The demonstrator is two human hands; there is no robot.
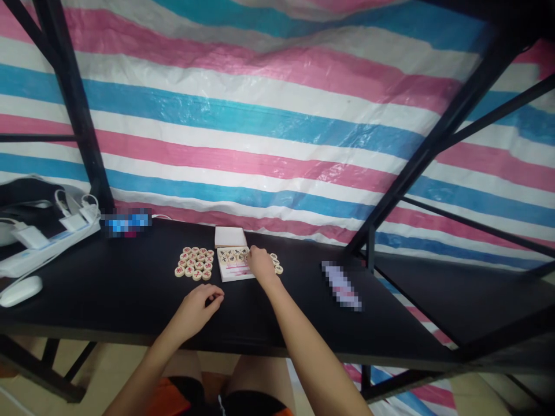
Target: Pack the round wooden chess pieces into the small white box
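Note:
Round wooden Chinese chess pieces with red characters (pixel 194 261) lie in close rows on the black table. To their right sits an open shallow white box (pixel 236 271), with several black-character pieces (pixel 232 254) standing in rows in its far part. My right hand (pixel 262 264) is at the box's right end, fingers bent down and closed; whatever they grip is hidden. More black-character pieces (pixel 276 263) show just right of it, partly covered by the hand. My left hand (pixel 202 309) rests near the red pieces, fingers loosely curled, thumb apart, holding nothing.
A white box lid (pixel 230 237) lies behind the box. At the left are a power strip (pixel 52 245) with chargers and cables, and a white mouse (pixel 21 290). Blurred-out items lie at the back left (pixel 128 222) and right (pixel 341 286). Black metal posts (pixel 407 156) flank the table (pixel 299 312).

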